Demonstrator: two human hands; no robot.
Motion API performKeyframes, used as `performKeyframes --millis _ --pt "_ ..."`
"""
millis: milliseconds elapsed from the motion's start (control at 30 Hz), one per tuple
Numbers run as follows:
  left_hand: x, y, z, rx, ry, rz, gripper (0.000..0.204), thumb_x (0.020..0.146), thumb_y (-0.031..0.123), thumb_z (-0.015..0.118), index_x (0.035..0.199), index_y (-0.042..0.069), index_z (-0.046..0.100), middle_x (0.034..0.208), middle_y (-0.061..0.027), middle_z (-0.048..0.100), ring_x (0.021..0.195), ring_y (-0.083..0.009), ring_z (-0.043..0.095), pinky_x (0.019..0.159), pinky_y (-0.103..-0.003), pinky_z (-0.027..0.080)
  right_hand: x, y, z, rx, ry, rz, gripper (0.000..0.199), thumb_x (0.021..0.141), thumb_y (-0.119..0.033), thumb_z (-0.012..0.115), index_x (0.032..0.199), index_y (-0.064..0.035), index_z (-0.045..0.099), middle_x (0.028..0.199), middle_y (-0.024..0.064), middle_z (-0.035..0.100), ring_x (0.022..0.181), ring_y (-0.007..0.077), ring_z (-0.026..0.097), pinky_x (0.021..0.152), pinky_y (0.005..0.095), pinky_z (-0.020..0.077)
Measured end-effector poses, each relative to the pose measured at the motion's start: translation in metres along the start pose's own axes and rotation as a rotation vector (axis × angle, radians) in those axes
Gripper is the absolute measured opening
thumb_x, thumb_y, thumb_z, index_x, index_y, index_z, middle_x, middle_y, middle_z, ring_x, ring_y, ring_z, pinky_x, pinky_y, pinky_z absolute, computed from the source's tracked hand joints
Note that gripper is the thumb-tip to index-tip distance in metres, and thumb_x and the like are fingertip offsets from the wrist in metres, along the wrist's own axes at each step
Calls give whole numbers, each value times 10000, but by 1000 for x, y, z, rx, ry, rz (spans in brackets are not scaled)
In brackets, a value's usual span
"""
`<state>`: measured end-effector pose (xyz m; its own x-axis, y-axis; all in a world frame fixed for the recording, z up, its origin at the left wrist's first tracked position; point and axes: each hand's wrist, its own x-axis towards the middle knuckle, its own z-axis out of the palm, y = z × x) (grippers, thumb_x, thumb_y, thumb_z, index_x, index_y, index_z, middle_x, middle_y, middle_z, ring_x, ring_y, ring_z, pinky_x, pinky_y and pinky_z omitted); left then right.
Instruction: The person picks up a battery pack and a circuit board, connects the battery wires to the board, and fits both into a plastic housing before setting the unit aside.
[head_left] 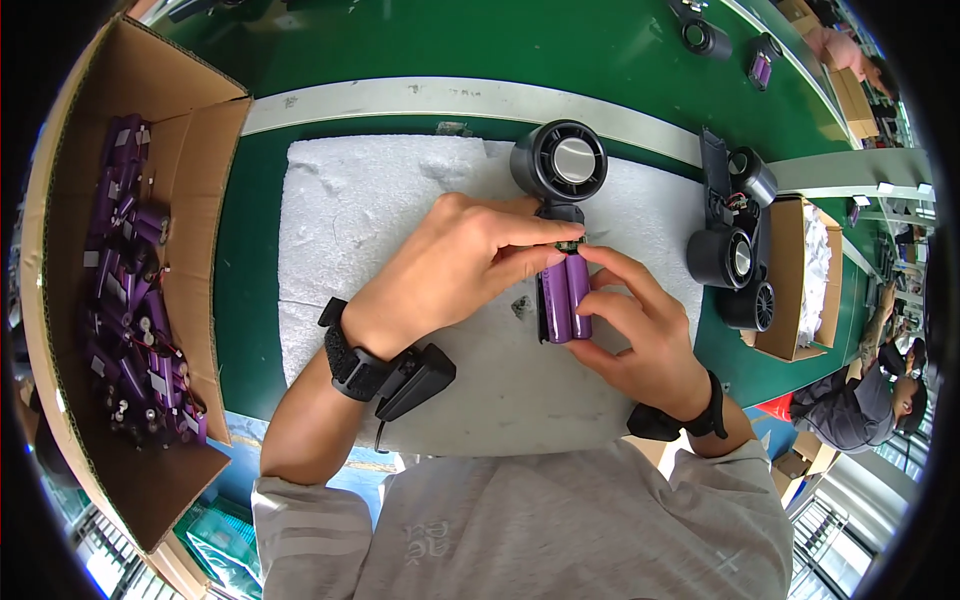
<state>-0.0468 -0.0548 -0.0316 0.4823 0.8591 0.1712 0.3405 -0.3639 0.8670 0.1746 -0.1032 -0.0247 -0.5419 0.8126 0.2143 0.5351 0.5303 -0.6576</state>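
In front of me, on a white foam sheet [360, 210], lies a black handheld fan [560, 160] with a round head and a silver centre. Its handle points toward me, and a pair of purple battery cells [563, 300] lies along it. My right hand [640, 325] grips the cells from the right, thumb near their lower end and index finger at their upper end. From the left, my left hand [470, 250] closes its thumb and index fingertips at a small green circuit board [569, 245] above the cells. Its fingertips partly hide the board.
To the left, a cardboard box [195, 190] holds many purple battery cells [130, 260]. Several black fans [720, 257] stand at the right beside a smaller carton [790, 270]. More fan parts [705, 38] lie far back on the green table [480, 45]. Other people work at the right.
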Motion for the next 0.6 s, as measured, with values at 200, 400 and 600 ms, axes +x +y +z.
performKeyframes --millis 200,400,600 --pt "-5 -3 1 -33 -13 -4 297 783 128 751 1073 80 711 860 -141 690 682 -292 659 619 -352 521 -2 0 -3 -64 -50 -40 333 557 21 819 834 -20 640 1289 198 548 889 268 676 706 328 581" --pt "-4 -2 2 -46 9 21 373 717 154 805 1073 87 715 868 -125 696 679 -287 656 632 -349 528 -1 -3 2 -27 -7 -16 342 550 6 826 824 -33 625 1264 181 548 859 266 671 724 327 573" --pt "-4 -2 5 -62 0 -47 450 643 160 847 1071 100 721 857 -109 699 676 -272 650 628 -333 525 7 2 4 -13 3 21 409 555 -7 809 888 -78 582 1197 100 556 805 198 660 564 299 544"
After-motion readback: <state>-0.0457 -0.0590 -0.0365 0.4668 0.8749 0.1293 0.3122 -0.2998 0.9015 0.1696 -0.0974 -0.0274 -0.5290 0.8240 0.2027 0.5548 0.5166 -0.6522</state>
